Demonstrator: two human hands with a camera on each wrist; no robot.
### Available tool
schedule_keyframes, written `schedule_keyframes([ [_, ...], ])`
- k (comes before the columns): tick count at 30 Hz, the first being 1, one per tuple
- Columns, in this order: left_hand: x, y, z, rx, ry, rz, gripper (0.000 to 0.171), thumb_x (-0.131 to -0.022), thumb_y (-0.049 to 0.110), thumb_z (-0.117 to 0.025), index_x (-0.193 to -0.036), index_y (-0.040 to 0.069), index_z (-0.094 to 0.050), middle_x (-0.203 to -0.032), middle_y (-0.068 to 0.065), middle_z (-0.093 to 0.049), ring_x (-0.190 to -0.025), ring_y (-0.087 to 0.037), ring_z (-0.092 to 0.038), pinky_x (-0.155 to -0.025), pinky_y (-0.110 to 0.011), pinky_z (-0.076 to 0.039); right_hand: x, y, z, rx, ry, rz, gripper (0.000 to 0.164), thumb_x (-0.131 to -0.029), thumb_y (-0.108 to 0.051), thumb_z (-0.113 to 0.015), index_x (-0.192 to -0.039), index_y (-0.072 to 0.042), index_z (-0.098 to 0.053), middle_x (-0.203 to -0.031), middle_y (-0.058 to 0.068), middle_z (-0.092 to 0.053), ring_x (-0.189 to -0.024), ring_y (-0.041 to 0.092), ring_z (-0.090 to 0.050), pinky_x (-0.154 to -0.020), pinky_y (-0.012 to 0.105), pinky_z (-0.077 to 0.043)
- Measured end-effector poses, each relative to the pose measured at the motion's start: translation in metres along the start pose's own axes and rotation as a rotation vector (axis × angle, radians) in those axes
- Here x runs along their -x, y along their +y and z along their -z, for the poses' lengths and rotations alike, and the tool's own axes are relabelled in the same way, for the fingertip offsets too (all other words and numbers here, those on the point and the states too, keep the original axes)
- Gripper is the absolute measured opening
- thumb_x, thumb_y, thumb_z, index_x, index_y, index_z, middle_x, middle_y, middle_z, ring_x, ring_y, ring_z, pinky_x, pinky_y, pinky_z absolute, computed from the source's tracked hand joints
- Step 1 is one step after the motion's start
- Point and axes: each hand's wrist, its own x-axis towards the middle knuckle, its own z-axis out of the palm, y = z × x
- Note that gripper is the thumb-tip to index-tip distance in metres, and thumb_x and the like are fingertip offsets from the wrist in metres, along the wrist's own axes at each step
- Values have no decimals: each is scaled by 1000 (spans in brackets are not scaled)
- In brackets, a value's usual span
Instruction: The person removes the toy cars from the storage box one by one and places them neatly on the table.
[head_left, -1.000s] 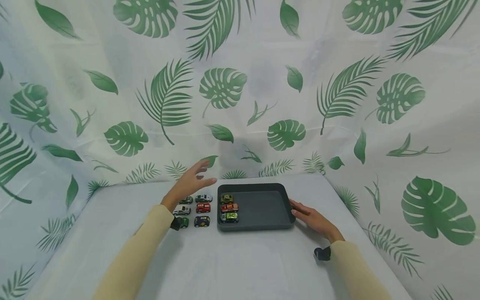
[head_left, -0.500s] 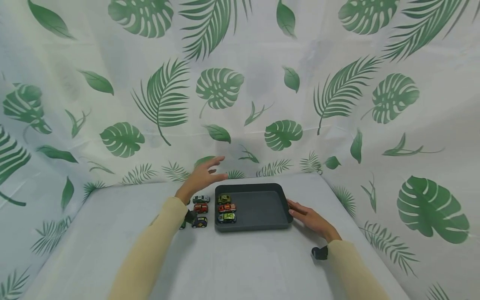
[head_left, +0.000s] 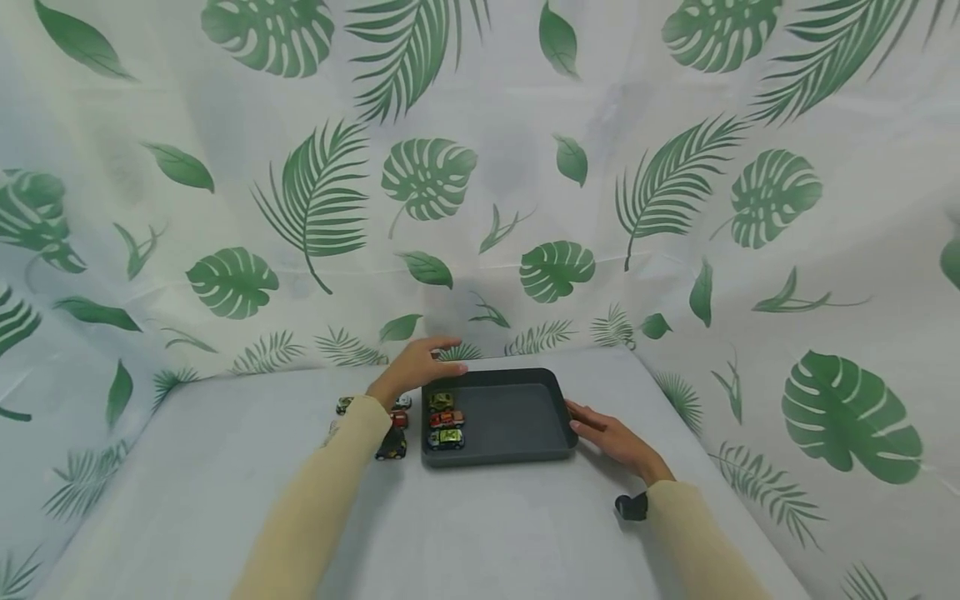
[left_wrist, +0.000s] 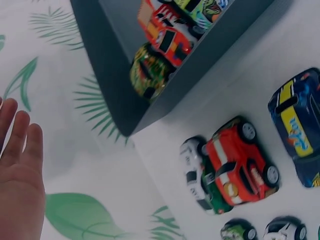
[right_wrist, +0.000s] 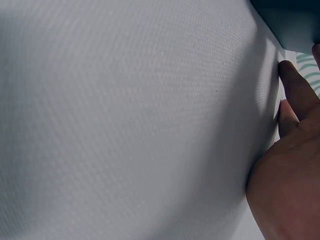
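Observation:
My left hand hovers by the far left corner of the dark grey tray, holding nothing, its fingers extended in the left wrist view. Against the tray's right wall, my right hand lies with relaxed fingers. A camouflage toy car, an orange-red toy car and a yellow-green toy car form a column along the tray's left side. Left of the tray stand a red toy car, a white-and-green toy car and a dark blue toy car.
More small toy cars stand farther left, partly hidden by my left forearm in the head view. A white cloth covers the table. Behind it hangs a leaf-print curtain.
My left hand has moved right from above the loose cars to the tray's far left corner, dropping lower in the last half second. The right hand stays at the tray; the head view has shifted slightly.

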Motion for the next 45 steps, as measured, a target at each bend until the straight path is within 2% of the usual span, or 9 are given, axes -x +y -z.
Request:
schedule_keyframes([
  [5,-6,-8,-10,-22,-22,21,65,-99,33,-80,-155,8,-58,-158,-16,-53,-147,-37,-48,-119,-50,-42,1,-1,0,-9,-1,11,65,-114,-36,-54,-170,-12,-32,-174,16,-25,-162,44,-9,-127,65,-11],
  [10,-8,-13,-18,-55,-42,46,59,-100,28,-79,-151,4,-61,-152,-16,-59,-142,-38,-52,-116,-50,-45,2,-1,1,-29,8,7,63,-114,-36,-56,-170,-15,-34,-174,13,-26,-163,40,-8,-128,63,-10],
  [14,-10,-15,-23,-53,-45,71,55,-100,23,-79,-148,1,-63,-148,-17,-62,-139,-39,-56,-112,-50,-49,2,-1,1,-22,12,19,63,-114,-36,-55,-169,-14,-35,-173,15,-26,-162,43,-8,-127,64,-9],
  [20,-12,-18,-30,-97,-61,85,51,-99,16,-80,-144,-2,-65,-144,-18,-66,-137,-37,-58,-113,-49,-48,1,-1,0,-22,9,19,64,-114,-36,-55,-169,-13,-35,-173,16,-26,-162,44,-8,-127,65,-10],
  [29,-15,-24,-35,-187,-97,100,47,-97,12,-81,-139,-5,-68,-139,-19,-68,-130,-36,-63,-109,-48,-51,1,0,0,-21,8,2,64,-114,-37,-56,-169,-14,-34,-174,13,-26,-163,41,-7,-128,63,-9],
  [37,-16,-28,-39,-317,-142,127,42,-97,14,-82,-135,0,-72,-136,-16,-70,-129,-33,-64,-109,-46,-52,1,-1,-1,-24,11,7,64,-113,-36,-57,-169,-13,-35,-174,15,-26,-162,42,-8,-127,64,-9],
  [45,-14,-31,-35,-379,-166,109,42,-98,11,-80,-137,-2,-70,-138,-17,-69,-129,-34,-64,-108,-47,-52,-1,2,1,-24,5,-4,64,-113,-37,-56,-170,-16,-34,-174,11,-27,-163,39,-7,-128,62,-8],
])
